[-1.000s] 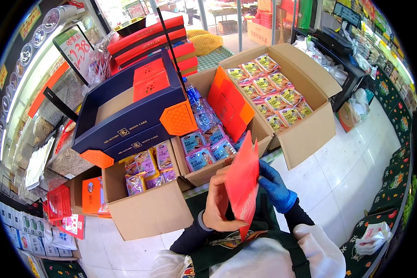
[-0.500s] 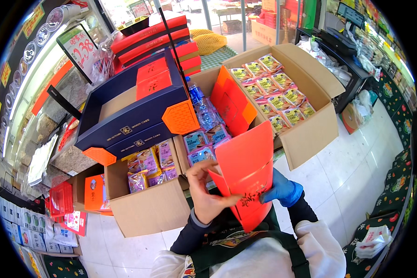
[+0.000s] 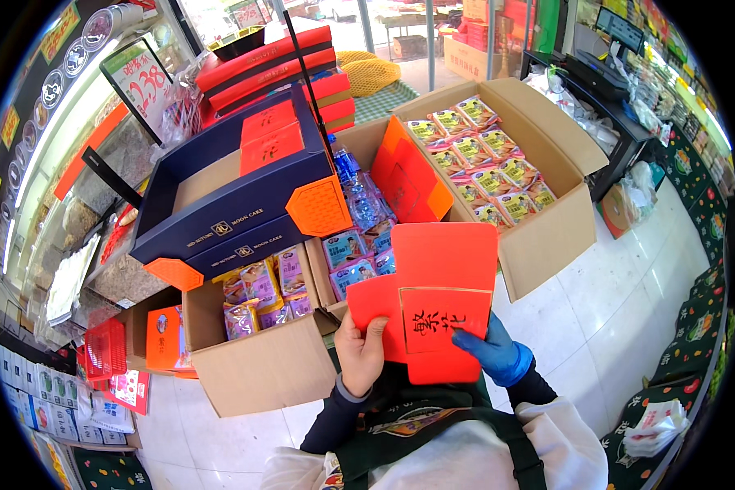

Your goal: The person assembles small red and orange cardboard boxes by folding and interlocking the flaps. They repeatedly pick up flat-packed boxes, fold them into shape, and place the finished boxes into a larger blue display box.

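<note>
Hands first: our bare left hand (image 3: 361,353) pinches the left edge of a flat red card box (image 3: 433,294), and our blue-gloved right hand (image 3: 492,351) closes on its lower right, holding it up just near the cartons. Left of it we see an open carton (image 3: 257,371) of purple and pink packets (image 3: 257,294). A middle carton (image 3: 359,147) holds blue packets (image 3: 353,249). Far right, a big carton (image 3: 547,237) is packed with green packets (image 3: 482,163). A navy gift box (image 3: 229,204) sits atop the left carton.

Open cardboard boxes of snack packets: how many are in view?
3: left box with purple packets, middle box with blue packets, right box with green packets. Others may be hidden.
</note>
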Demonstrator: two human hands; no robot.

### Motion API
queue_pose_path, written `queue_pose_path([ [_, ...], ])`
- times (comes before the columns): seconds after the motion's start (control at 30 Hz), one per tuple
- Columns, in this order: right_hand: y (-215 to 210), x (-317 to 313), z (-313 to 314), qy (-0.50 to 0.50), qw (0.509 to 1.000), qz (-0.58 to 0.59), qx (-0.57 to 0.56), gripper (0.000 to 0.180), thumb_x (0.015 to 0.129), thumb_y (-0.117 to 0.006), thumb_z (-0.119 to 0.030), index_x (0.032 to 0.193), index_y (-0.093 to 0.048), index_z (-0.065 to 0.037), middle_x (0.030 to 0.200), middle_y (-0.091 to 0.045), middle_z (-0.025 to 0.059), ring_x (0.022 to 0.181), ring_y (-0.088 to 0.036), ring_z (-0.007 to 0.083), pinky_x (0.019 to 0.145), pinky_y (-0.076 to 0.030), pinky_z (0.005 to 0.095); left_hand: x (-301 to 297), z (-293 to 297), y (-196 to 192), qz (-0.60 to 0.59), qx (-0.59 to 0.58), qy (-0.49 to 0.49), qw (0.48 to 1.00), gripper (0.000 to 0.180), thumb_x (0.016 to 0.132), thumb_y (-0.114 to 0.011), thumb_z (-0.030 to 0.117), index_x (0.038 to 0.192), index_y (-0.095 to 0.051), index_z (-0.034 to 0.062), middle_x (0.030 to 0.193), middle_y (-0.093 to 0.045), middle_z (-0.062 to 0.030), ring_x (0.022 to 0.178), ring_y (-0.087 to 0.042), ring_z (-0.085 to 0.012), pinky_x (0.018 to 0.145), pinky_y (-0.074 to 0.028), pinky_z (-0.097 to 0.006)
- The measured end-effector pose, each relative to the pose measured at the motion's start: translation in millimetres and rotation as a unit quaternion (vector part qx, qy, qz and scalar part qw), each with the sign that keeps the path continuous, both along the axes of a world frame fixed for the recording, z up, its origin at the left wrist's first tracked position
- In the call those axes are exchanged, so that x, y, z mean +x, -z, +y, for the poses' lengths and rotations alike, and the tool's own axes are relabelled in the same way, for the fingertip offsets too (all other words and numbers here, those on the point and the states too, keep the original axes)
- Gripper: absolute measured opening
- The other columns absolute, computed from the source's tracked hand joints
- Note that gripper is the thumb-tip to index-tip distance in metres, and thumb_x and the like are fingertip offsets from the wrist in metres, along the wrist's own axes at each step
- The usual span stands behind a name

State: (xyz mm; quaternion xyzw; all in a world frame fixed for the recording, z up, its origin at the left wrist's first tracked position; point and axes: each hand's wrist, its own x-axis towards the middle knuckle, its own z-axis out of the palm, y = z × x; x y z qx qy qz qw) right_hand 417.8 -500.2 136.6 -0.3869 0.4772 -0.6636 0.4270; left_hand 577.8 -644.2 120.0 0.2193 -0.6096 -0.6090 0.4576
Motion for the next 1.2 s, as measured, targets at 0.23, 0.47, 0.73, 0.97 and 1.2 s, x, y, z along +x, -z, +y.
queue_pose_path([
  [0.23,5,11,-1,0.073,0.976,0.123,-0.166,0.085,0.078,-0.055,0.001,0.148,-0.007,-0.008,0.150,-0.021,0.0156,0.137,-0.025,0.0250,0.110,-0.022,0.0413,-10,8,-8,0.040,-0.053,0.048,0.997,0.103,0.070,-0.081,0.029,0.142,-0.013,0.0000,0.139,-0.034,-0.0195,0.124,-0.040,-0.0269,0.102,-0.033,-0.039],
  [0.47,-5,21,-2,0.050,0.960,0.223,-0.164,0.050,0.085,-0.058,-0.010,0.131,-0.038,-0.005,0.137,-0.036,0.0220,0.126,-0.039,0.0364,0.106,-0.027,0.0482,2,9,-7,-0.039,-0.273,-0.051,0.960,0.119,0.059,-0.086,0.042,0.145,-0.015,0.0001,0.145,-0.019,-0.0223,0.125,-0.038,-0.0383,0.099,-0.038,-0.046],
  [0.73,7,27,-10,0.072,0.934,0.272,-0.218,0.029,0.087,-0.057,-0.023,0.110,-0.056,-0.005,0.119,-0.050,0.0186,0.111,-0.049,0.0354,0.099,-0.035,0.0484,19,20,-2,0.043,-0.288,0.022,0.956,0.082,0.069,-0.082,0.032,0.133,-0.041,0.0006,0.138,-0.035,-0.0216,0.110,-0.055,-0.0383,0.089,-0.048,-0.044],
  [0.97,-4,27,-12,0.110,0.919,0.307,-0.221,0.026,0.084,-0.061,-0.026,0.100,-0.061,-0.006,0.100,-0.059,0.0104,0.099,-0.054,0.0314,0.093,-0.041,0.0462,23,17,-7,0.089,-0.286,0.072,0.951,0.056,0.073,-0.076,0.038,0.106,-0.062,-0.0040,0.106,-0.063,-0.0201,0.098,-0.060,-0.0380,0.083,-0.049,-0.042],
  [1.2,12,28,-9,0.119,0.928,0.283,-0.210,0.026,0.077,-0.068,-0.022,0.094,-0.064,-0.003,0.093,-0.060,0.0092,0.093,-0.056,0.0308,0.089,-0.043,0.0436,27,20,-1,0.092,-0.220,0.110,0.965,0.029,0.080,-0.069,0.017,0.097,-0.064,-0.0057,0.097,-0.064,-0.0196,0.094,-0.060,-0.0375,0.081,-0.049,-0.042],
])
